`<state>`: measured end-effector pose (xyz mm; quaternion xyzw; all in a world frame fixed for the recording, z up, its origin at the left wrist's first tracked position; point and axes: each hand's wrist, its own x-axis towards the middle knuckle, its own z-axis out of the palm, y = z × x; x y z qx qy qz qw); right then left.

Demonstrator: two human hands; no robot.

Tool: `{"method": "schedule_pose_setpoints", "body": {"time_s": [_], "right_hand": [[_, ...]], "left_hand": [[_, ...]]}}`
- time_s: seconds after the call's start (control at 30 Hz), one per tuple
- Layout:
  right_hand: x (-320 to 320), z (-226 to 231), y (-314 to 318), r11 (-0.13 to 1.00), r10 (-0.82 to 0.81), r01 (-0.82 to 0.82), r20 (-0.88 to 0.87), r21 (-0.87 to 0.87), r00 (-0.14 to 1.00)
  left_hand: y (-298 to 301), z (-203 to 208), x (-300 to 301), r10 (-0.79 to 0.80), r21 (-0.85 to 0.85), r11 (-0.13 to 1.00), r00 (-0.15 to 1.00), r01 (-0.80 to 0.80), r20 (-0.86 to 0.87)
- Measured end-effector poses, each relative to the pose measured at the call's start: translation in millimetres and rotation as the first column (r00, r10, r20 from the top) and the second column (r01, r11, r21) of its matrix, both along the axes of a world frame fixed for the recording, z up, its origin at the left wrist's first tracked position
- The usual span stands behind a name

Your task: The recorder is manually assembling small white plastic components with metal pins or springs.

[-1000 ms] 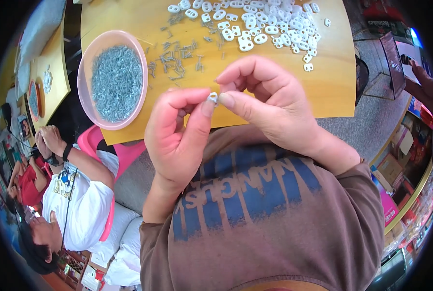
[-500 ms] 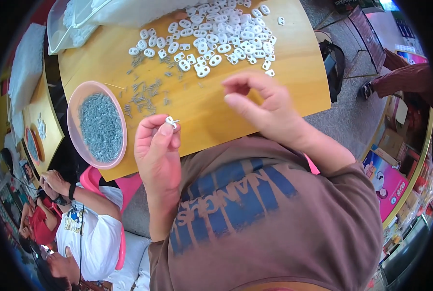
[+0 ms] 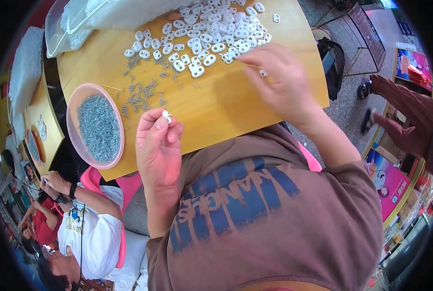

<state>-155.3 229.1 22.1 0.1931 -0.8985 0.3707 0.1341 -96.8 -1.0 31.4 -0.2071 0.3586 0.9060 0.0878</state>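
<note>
My left hand [image 3: 159,138] pinches a small white plastic piece [image 3: 166,115] between thumb and fingers, above the near edge of the table. My right hand [image 3: 286,82] hangs over the table's right side, its thumb apart from the stretched fingers and nothing visible in it. Its fingertips come near the right edge of a pile of white oval two-holed plastic pieces [image 3: 218,47]; one loose white piece [image 3: 263,73] shows beside them. Left of the pile lie scattered small grey screws [image 3: 141,95]. A pink bowl [image 3: 72,127] full of such screws [image 3: 99,128] stands near my left hand.
A clear plastic tub [image 3: 56,36] and white bags [image 3: 124,22] fill the far left of the wooden table [image 3: 211,104]. A seated person in a white shirt [image 3: 97,237] works at my left. At the right, a person in reddish-brown trousers [image 3: 405,104] walks past shelves.
My right hand has moved away and to the right, toward the pile's edge. My left hand keeps its pinch on the white piece. At the right, the walking person has come further into view.
</note>
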Motion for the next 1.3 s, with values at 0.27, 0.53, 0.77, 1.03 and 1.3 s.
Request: {"method": "schedule_pose_setpoints", "body": {"time_s": [0.27,0.53,0.77,1.03,1.3], "right_hand": [[-24.4,-23.9,-57.4,0.887,0.332,-0.277,-0.094,0.37,0.938],[-30.8,-29.5,-60.0,0.849,0.383,-0.262,-0.193,0.46,0.903],[-41.3,-21.6,-58.7,0.903,0.357,-0.262,-0.256,0.34,0.899],[-22.2,14.2,-56.1,0.654,0.273,0.318,0.607,-0.686,0.746],[7.9,44.2,-60.5,0.264,0.682,0.56,0.563,-0.785,0.467]], "left_hand": [[-10.9,3.3,11.3,0.035,0.022,0.999,0.999,-0.034,-0.025],[-14.0,22.2,9.9,0.043,0.023,0.999,0.998,-0.042,-0.052],[-14.0,27.5,7.7,-0.014,0.009,1.0,0.993,0.015,-0.115],[-4.8,28.6,1.5,-0.052,-0.061,0.997,0.989,0.044,-0.14],[7.2,32.7,-5.3,-0.118,-0.109,0.989,0.969,0.097,-0.216]]}}
